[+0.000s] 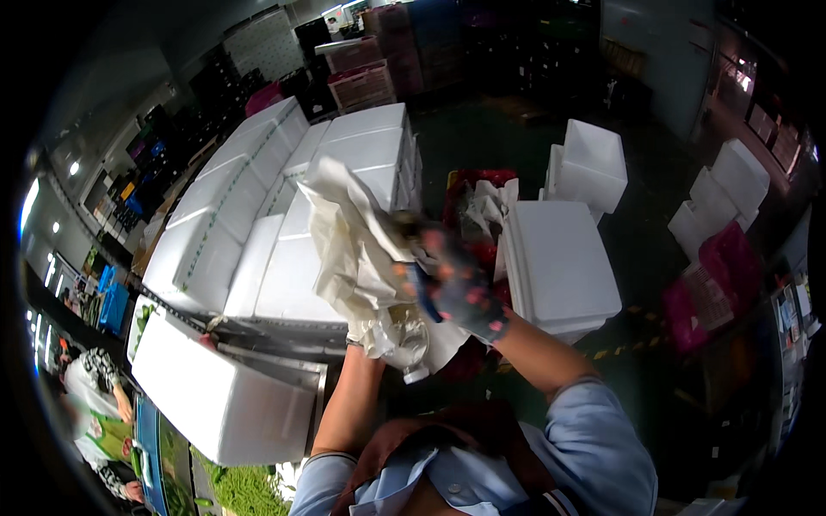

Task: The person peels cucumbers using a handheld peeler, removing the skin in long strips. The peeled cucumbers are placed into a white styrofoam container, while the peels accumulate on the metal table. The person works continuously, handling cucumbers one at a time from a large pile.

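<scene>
My right hand (447,284), in a dark glove with coloured spots and blurred, grips a crumpled cream paper sheet (340,232) raised in front of me, with something dark blue at its fingers. My left hand is hidden behind the paper; its wrist (360,361) shows below. A clear plastic bottle (409,344) with a white cap hangs tilted under the paper, between my arms. Beyond my hands, a red crate (459,189) holds crumpled white sheets and clear plastic.
Stacked white foam boxes (224,198) fill the left, with an open box (219,396) tilted below them and green vegetables (237,482) nearby. More boxes (559,258) stand right, beside pink crates (705,284). A co-worker (95,404) is at the lower left.
</scene>
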`<act>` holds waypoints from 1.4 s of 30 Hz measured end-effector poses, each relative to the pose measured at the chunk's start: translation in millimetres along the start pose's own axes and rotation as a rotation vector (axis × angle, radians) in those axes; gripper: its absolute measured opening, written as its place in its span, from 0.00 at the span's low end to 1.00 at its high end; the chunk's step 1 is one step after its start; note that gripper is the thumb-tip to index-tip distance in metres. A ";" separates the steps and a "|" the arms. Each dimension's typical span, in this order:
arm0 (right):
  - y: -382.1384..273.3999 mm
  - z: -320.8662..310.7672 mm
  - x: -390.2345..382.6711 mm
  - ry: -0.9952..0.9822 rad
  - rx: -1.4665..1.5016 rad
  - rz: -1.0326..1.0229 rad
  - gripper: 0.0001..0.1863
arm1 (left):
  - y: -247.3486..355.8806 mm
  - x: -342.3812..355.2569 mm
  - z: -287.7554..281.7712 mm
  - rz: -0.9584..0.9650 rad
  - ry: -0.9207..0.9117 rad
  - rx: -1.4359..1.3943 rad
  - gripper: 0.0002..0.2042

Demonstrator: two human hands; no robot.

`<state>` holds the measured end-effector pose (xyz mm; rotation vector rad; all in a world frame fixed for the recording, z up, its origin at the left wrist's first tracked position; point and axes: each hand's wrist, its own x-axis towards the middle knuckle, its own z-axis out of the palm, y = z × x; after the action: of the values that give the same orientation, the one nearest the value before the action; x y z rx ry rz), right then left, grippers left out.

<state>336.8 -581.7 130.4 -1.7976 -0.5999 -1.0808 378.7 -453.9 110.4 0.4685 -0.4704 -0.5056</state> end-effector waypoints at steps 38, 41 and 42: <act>-36.3 116.5 -237.6 -1.537 0.571 0.506 0.29 | -35.1 -426.1 -54.2 0.113 1.450 0.324 0.11; -45.9 150.3 -252.7 -1.699 1.092 1.164 0.23 | -12.5 -470.7 -36.4 0.251 1.496 0.460 0.12; -52.0 158.7 -254.2 -1.724 1.137 1.265 0.24 | -3.2 -484.9 -33.0 0.293 1.516 0.498 0.12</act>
<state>237.6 -404.4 -96.0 -1.1112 -0.5461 1.5839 19.2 -178.2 -65.8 1.0790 0.8201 0.3386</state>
